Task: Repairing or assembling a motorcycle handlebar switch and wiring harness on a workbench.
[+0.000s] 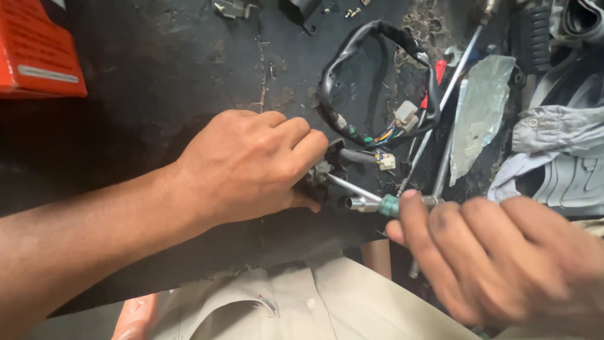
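Observation:
My left hand (251, 164) is closed over a small dark part (324, 173) on the black, grimy work surface (157, 75). My right hand (497, 258) grips a screwdriver with a green collar (389, 204); its thin metal shaft (352, 187) runs up-left to the part under my left fingers. A black-wrapped wire harness (365, 44) loops just beyond, ending in coloured wires and white connectors (402, 116). Most of the part is hidden by my left hand.
An orange box (38, 50) sits at the top left. Long metal rods (453, 75), a clear plastic bag (481, 107) and grey cloth (553, 138) lie at the right. Small screws and brackets (352, 11) lie at the far edge. My light shirt (302, 302) shows below.

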